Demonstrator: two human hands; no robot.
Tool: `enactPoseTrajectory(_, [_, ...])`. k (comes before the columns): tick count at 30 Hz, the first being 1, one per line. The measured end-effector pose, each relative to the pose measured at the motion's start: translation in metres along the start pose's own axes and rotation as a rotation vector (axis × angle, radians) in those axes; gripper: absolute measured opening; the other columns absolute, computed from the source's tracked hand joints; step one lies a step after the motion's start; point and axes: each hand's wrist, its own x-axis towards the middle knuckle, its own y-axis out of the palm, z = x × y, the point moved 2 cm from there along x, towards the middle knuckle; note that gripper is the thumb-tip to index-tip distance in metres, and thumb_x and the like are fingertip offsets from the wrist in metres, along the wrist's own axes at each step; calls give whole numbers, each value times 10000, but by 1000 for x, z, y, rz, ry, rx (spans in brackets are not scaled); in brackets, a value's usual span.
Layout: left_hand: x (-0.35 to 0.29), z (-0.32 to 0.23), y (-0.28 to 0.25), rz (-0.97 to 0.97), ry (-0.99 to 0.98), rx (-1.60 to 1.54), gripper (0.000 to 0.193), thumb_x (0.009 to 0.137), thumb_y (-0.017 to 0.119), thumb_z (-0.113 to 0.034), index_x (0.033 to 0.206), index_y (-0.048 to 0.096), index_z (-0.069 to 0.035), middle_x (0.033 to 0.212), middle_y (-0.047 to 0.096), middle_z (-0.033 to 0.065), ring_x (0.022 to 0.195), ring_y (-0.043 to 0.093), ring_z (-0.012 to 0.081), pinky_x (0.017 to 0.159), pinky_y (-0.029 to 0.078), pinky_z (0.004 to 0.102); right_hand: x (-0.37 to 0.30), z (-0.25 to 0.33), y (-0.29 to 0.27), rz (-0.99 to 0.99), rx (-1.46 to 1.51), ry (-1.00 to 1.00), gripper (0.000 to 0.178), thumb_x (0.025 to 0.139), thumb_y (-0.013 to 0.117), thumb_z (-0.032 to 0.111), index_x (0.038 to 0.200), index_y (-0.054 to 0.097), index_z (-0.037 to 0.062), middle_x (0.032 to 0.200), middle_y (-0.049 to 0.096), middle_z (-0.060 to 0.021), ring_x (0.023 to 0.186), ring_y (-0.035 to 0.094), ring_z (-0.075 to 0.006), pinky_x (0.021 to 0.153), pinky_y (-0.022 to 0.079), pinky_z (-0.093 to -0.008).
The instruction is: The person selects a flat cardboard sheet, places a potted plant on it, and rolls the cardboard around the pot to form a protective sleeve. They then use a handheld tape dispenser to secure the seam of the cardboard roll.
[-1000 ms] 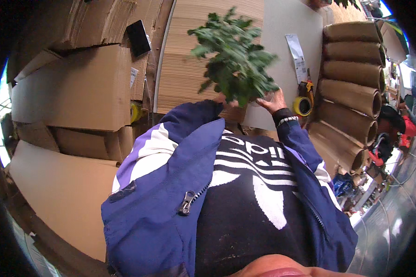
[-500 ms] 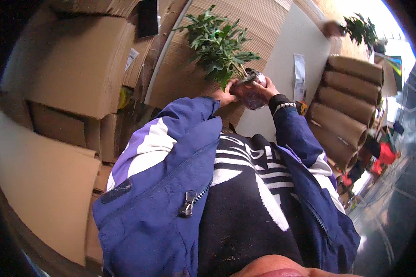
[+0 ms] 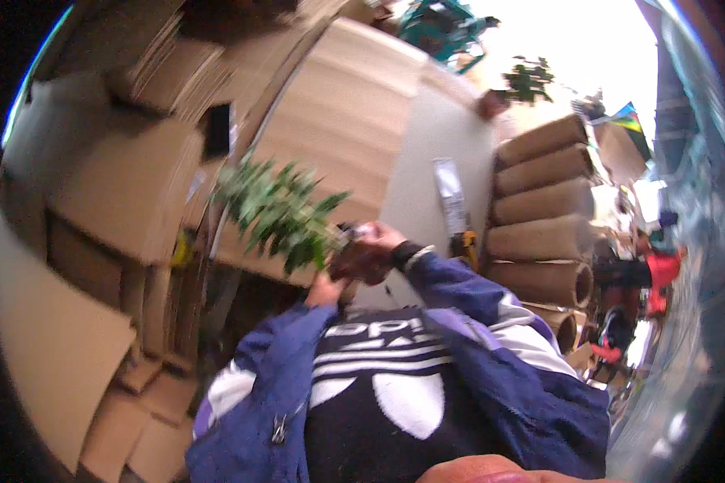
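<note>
A leafy green potted plant [image 3: 282,213] is held in front of my chest, tipped so that its foliage points to the left. Its reddish-brown pot [image 3: 362,262] sits between my two hands. My left hand [image 3: 325,290] is closed on the pot's lower left side, near the lowest leaves, with its fingers partly hidden. My right hand [image 3: 385,240] grips the pot from the right, close to a dark rim where the stems come out. Motion blurs the leaves and the fingers.
Stacked flat cardboard [image 3: 346,88] lies beyond the plant, beside a grey board [image 3: 427,153] with a pale strip [image 3: 449,189] and a yellow-black tool [image 3: 464,243]. Rolled cardboard [image 3: 544,197] is piled right; cartons [image 3: 125,177] stand left. Another potted plant [image 3: 528,80] and a green crate [image 3: 439,36] are farther back.
The view has swung, so the plant and both hands appear lower and farther left. Both hands still hold the pot. The green crate has come into view at the top.
</note>
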Motion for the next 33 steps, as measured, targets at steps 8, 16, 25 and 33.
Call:
enactPoseTrajectory(8, [18,54,-5,73,-36,-78,799,824,758,-137,1464,297,-12,1345,534,172,1206,542,259,1037,420,376,-22,36,9,-52,-392,7,810,712,711,637,1288,590,79,1207,646,-184,1103,630,-346,952,512,-418])
enactPoseTrajectory(16, [36,68,-11,70,66,-25,745,828,708,-74,1472,340,-4,1357,548,143,1235,533,235,1054,416,352,-58,63,28,-225,-755,27,1285,537,840,611,1535,204,109,1481,367,-227,1352,384,-423,1092,361,-534])
enactPoseTrajectory(25, [53,91,-42,-200,-287,-1498,316,1023,444,-257,1230,569,-53,1149,644,109,1105,605,285,951,491,411,-49,75,28,-99,-868,-68,1208,538,873,441,1489,235,59,1385,428,-264,1275,451,-431,1047,428,-467])
enactPoseTrajectory(33, [86,128,-57,-395,-429,-1423,399,1022,388,-389,1240,533,-88,1208,602,103,970,610,291,889,515,463,-39,47,19,-177,-737,-332,1148,516,894,409,1439,320,39,1389,437,-231,1290,437,-404,1077,404,-451])
